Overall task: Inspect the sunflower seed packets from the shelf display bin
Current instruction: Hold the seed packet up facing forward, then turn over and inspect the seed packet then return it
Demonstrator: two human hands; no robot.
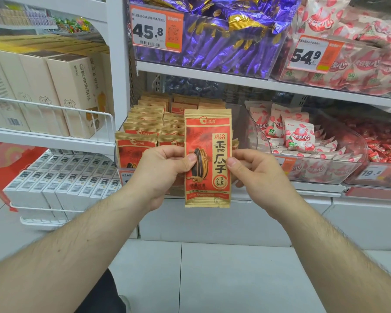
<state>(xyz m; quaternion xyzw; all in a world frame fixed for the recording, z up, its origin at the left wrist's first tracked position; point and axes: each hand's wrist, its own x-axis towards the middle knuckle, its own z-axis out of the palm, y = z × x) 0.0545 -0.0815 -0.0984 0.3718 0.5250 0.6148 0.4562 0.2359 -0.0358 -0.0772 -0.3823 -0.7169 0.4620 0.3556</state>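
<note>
A red and tan sunflower seed packet (pixel 209 141) stands upright in front of the shelf, its printed face towards me. My left hand (pixel 160 172) pinches its left edge with thumb on the front. My right hand (pixel 253 170) pinches its right edge the same way. Behind it, the clear display bin (pixel 242 123) holds several more packets of the same kind (pixel 145 123), standing in rows.
A bin of pink-and-white sweets (pixel 303 141) stands to the right. Above are purple-wrapped sweets (pixel 212 41) with a 45.8 price tag (pixel 156 30). Beige boxes (pixel 61 91) and white boxes (pixel 61 179) fill wire racks on the left. Tiled floor (pixel 212 279) lies below.
</note>
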